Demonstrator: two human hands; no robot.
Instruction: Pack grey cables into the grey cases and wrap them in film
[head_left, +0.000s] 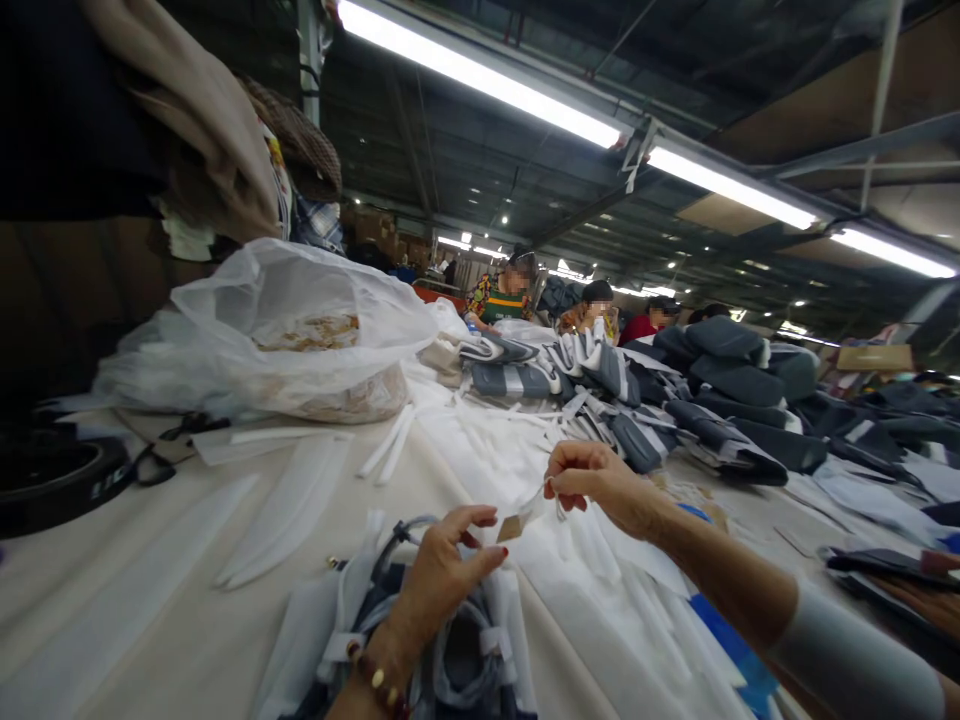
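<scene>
My left hand (442, 570) pinches one end of a small strip of white material with a tan tag (517, 522), thumb and fingers closed on it. My right hand (600, 482) pinches the other end of the same strip just above. Both hands hover over a pile of white fabric pieces (592, 580). Under my left wrist lies a grey-and-white garment piece (457, 660).
A clear plastic bag (300, 330) with brownish contents sits at the left on the cream table (150, 610). Long white strips (285, 510) lie on the table. Stacks of dark grey striped garments (675, 400) fill the right. Other people work at the far end.
</scene>
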